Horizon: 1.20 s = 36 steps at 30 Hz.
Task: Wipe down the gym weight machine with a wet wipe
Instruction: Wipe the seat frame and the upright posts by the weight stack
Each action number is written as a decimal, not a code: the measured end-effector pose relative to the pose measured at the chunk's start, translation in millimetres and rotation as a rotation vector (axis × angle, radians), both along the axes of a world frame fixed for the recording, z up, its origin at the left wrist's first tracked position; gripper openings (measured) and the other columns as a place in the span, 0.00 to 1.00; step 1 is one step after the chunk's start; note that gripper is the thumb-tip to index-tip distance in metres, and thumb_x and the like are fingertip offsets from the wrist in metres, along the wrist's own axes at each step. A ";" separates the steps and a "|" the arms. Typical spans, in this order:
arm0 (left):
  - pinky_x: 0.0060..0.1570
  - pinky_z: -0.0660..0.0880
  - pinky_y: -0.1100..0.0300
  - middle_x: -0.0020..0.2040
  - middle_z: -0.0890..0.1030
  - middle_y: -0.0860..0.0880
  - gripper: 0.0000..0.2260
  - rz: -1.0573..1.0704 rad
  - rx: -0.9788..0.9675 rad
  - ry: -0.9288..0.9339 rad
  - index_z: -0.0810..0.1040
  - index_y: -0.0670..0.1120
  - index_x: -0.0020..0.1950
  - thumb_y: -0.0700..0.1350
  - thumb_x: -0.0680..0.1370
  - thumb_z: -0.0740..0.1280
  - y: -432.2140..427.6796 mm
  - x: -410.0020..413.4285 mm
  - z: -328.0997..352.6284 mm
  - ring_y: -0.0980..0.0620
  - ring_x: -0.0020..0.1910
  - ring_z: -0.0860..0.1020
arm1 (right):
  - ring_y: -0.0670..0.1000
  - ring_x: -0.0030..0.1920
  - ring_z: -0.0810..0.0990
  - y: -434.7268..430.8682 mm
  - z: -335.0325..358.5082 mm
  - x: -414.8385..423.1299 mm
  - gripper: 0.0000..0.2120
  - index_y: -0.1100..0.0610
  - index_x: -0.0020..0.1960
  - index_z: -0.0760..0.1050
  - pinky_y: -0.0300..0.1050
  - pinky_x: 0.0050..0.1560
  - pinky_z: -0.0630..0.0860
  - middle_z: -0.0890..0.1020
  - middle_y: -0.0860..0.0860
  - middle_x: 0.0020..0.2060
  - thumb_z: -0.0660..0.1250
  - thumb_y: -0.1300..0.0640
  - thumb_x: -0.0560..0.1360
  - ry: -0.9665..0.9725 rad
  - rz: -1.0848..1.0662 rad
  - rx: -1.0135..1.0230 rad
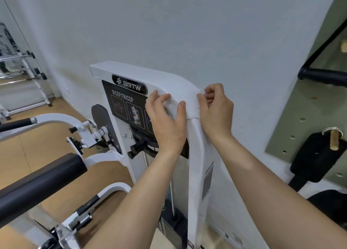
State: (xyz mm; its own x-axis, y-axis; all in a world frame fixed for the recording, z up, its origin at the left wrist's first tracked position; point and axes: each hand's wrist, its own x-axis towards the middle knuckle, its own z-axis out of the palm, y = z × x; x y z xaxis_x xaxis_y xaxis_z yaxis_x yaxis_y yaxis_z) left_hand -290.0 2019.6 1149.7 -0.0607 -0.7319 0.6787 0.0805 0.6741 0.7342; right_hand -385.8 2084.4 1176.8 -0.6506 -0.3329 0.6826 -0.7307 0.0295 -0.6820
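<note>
The wet wipe (189, 107) is limp and slick; your left grip (165, 117) and right grip (216, 107) pinch its ends over the machine frame (195, 154).

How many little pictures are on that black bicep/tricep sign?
3: left picture, middle picture, and right picture, partly covered by the left hand; more may be hidden.

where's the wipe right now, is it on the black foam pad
No, the wet wipe is draped over the machine's white frame, held by the left hand and right hand.
</note>
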 end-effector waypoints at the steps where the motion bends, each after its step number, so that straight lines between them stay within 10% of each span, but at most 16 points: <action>1: 0.71 0.65 0.64 0.74 0.65 0.47 0.17 0.009 -0.008 0.000 0.73 0.42 0.67 0.46 0.80 0.70 1.7 -1.7 -0.9 0.58 0.73 0.63 | 0.50 0.44 0.80 0.6 -1.9 2.5 0.04 0.55 0.55 0.73 0.50 0.48 0.77 0.81 0.47 0.42 0.62 0.56 0.82 -0.003 -0.003 -0.013; 5: 0.74 0.50 0.72 0.82 0.55 0.46 0.26 -0.026 -0.014 -0.080 0.58 0.40 0.80 0.48 0.85 0.60 2.9 -8.3 -5.0 0.57 0.80 0.53 | 0.52 0.60 0.78 1.0 -7.9 10.6 0.19 0.55 0.66 0.75 0.49 0.61 0.74 0.82 0.49 0.59 0.53 0.49 0.83 0.085 0.075 0.132; 9: 0.77 0.39 0.63 0.82 0.40 0.43 0.30 -0.067 -0.061 -0.212 0.42 0.39 0.82 0.52 0.85 0.48 -10.2 -14.8 -0.3 0.53 0.81 0.39 | 0.44 0.80 0.49 -9.1 -0.7 6.0 0.24 0.54 0.81 0.54 0.41 0.79 0.47 0.53 0.47 0.81 0.49 0.52 0.86 0.075 0.262 0.430; 17: 0.79 0.37 0.54 0.81 0.35 0.39 0.32 -0.150 -0.162 -0.362 0.38 0.36 0.80 0.54 0.85 0.47 3.3 -7.2 -41.0 0.47 0.80 0.35 | 0.41 0.80 0.42 22.1 -46.6 15.3 0.26 0.51 0.82 0.46 0.43 0.80 0.42 0.45 0.44 0.81 0.45 0.48 0.85 0.121 0.244 0.410; 24: 0.79 0.38 0.52 0.80 0.38 0.35 0.34 -0.110 -0.316 -0.382 0.38 0.34 0.79 0.51 0.85 0.53 -20.9 -6.4 -14.4 0.41 0.81 0.37 | 0.37 0.76 0.58 9.2 -12.8 17.2 0.21 0.51 0.78 0.64 0.40 0.78 0.55 0.60 0.43 0.79 0.54 0.55 0.86 -0.227 0.253 0.247; 36: 0.79 0.39 0.45 0.79 0.35 0.38 0.33 -0.168 -0.459 -0.463 0.33 0.37 0.78 0.55 0.84 0.46 -19.1 -4.1 -52.7 0.39 0.80 0.35 | 0.37 0.79 0.44 31.4 -50.4 25.1 0.25 0.50 0.82 0.47 0.43 0.80 0.43 0.46 0.41 0.81 0.48 0.52 0.86 -0.156 0.187 0.374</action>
State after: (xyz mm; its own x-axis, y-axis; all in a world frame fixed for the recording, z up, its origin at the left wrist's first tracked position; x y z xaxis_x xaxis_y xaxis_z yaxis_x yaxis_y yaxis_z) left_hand -294.1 2000.5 1097.0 -0.5083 -0.3306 0.7952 -0.0426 0.9319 0.3602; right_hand -360.7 2115.7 1126.3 -0.6413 -0.6601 0.3912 -0.6363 0.1727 -0.7519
